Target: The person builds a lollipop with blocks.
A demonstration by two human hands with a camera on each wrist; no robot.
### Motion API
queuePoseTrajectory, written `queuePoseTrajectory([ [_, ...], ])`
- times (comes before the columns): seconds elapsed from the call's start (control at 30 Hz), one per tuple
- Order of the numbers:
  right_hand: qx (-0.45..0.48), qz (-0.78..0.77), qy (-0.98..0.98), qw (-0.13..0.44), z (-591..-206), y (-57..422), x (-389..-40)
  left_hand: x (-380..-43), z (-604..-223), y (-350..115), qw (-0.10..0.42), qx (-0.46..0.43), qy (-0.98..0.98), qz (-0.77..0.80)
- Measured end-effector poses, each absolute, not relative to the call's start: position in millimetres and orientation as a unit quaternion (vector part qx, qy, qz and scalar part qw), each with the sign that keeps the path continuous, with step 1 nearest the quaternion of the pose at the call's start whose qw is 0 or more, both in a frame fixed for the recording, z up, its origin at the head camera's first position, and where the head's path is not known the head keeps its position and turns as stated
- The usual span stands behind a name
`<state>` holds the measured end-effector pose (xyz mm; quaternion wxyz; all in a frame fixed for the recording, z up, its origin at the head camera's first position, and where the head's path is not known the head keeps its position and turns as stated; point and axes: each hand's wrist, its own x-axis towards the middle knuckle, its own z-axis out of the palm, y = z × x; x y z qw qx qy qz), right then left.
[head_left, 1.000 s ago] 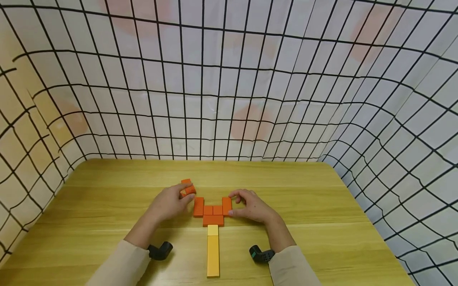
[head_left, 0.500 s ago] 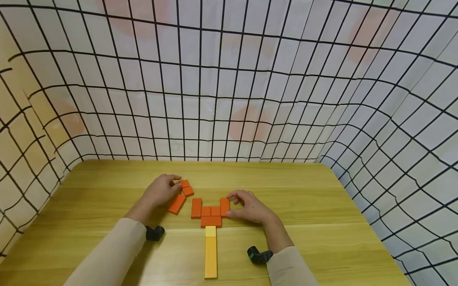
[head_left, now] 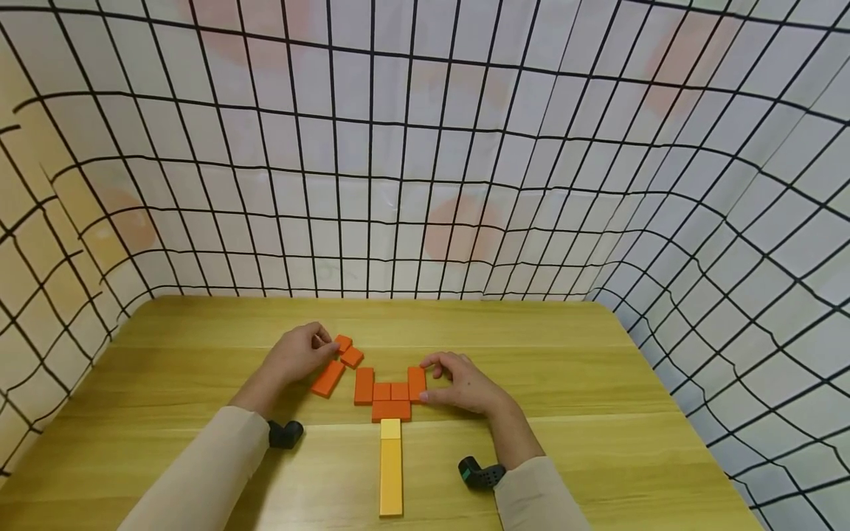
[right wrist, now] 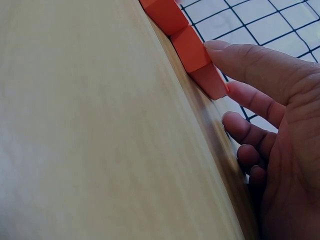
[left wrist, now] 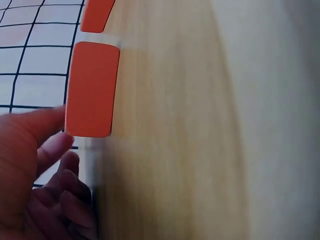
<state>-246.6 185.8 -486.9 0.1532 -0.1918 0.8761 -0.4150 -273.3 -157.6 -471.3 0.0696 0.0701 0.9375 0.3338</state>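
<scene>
In the head view, my left hand (head_left: 299,354) has its thumb and index finger at a small orange block (head_left: 343,343), pinching its left side. A second small orange block (head_left: 352,357) lies against it, and a longer orange block (head_left: 328,379) slants beside the thumb. My right hand (head_left: 466,382) pinches the ends of the right upright orange block (head_left: 416,384); in the right wrist view the thumb (right wrist: 240,57) presses its edge. That block belongs to a flat orange arrangement with a left upright block (head_left: 364,386), two small squares and a crosswise block (head_left: 391,411).
A small yellow block (head_left: 390,428) and a long yellow-orange strip (head_left: 391,478) run down from the arrangement on the wooden table (head_left: 564,354). A white sheet with a black grid (head_left: 372,184) stands around the table's back and sides. Each wrist wears a black camera.
My left hand let go of the longer orange block, left it slanted, and moved up-left to the small blocks, which have turned slightly. My right hand stays at the right upright block.
</scene>
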Motion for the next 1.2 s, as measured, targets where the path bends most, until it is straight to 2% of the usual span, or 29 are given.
queuePoseTrajectory([
  [0.27, -0.189, -0.416, 0.876, 0.154, -484.7, 185.2, -246.0, -271.7, -468.2, -156.2, 0.121, 0.097, 0.930, 0.333],
  [0.67, -0.186, -0.420, 0.874, 0.158, -485.7, 185.4, -245.5, -272.3, -475.8, -164.5, 0.091, 0.041, 0.915, 0.390],
  [1.2, -0.183, -0.417, 0.876, 0.158, -485.5, 185.6, -245.0, -271.0, -474.7, -164.0, 0.085, 0.026, 0.915, 0.394],
])
